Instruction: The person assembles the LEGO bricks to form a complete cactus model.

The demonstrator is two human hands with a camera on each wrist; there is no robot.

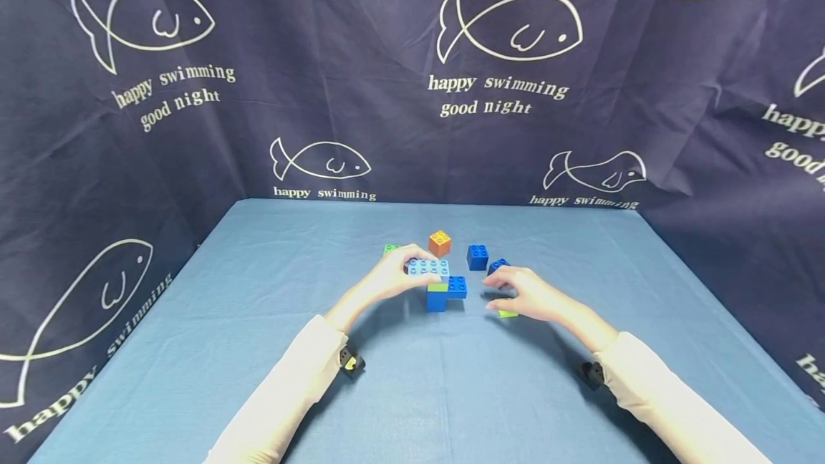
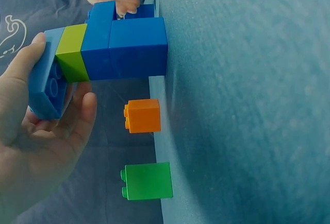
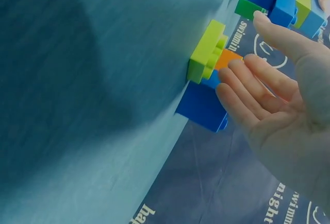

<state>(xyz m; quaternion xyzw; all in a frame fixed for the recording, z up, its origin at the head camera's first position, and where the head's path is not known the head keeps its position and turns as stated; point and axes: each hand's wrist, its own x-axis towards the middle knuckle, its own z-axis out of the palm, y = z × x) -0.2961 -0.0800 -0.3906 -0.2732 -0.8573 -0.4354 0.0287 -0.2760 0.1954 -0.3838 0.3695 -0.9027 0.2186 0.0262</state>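
A small stack of building bricks stands at the middle of the table. On its top lies a light blue brick (image 1: 428, 268), which my left hand (image 1: 390, 275) grips between thumb and fingers. Below that come a lime green brick (image 2: 72, 53) and an upper blue brick (image 1: 457, 287) that juts out to the right; a lower blue brick (image 2: 138, 48) forms the base. To the stack's right, my right hand (image 1: 525, 294) hovers with relaxed, parted fingers and holds nothing. Close to its fingertips in the right wrist view sits a loose lime green brick (image 3: 206, 51), partly covered in the head view.
Behind the stack are an orange brick (image 1: 440, 243) and a blue brick (image 1: 478, 257). Another blue brick (image 1: 498, 266) sits just beyond my right hand. A green brick (image 2: 148, 181) stands at the left, mostly hidden by my left hand in the head view. Blue cloth covers the table (image 1: 412, 392).
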